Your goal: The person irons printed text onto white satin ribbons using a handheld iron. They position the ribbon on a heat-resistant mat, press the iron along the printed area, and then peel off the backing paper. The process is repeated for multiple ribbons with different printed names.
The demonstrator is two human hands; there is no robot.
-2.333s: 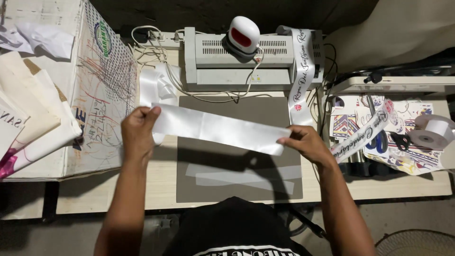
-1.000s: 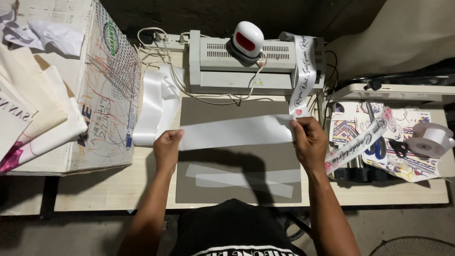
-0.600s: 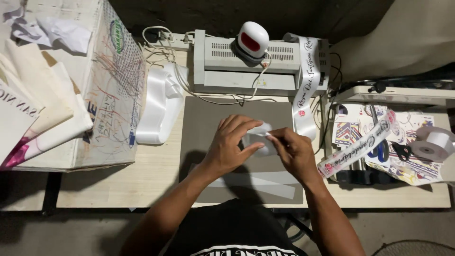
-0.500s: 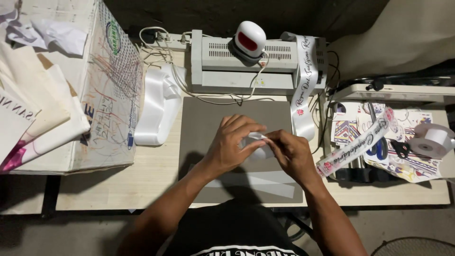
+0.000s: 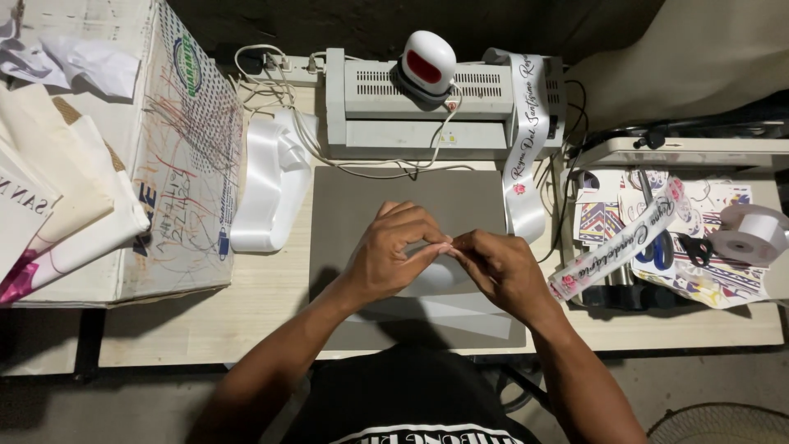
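Observation:
My left hand (image 5: 394,256) and my right hand (image 5: 500,267) meet fingertip to fingertip over a grey mat (image 5: 362,205). Both pinch the ends of a folded white satin ribbon (image 5: 436,277), whose loop sags under my palms. Most of the ribbon is hidden by my hands. Pale strips (image 5: 460,312) lie on the mat just below my hands.
A white laminator (image 5: 427,115) with a small red-and-white heat press (image 5: 427,62) on top stands behind the mat. A loose white ribbon pile (image 5: 267,185) lies left, beside a cardboard box (image 5: 181,164). Printed ribbons (image 5: 526,148), scissors (image 5: 657,247) and a ribbon roll (image 5: 752,234) sit right.
My hands held the ribbon stretched wide, then came together over the mat, folding it end to end. They now pinch both ends at the middle.

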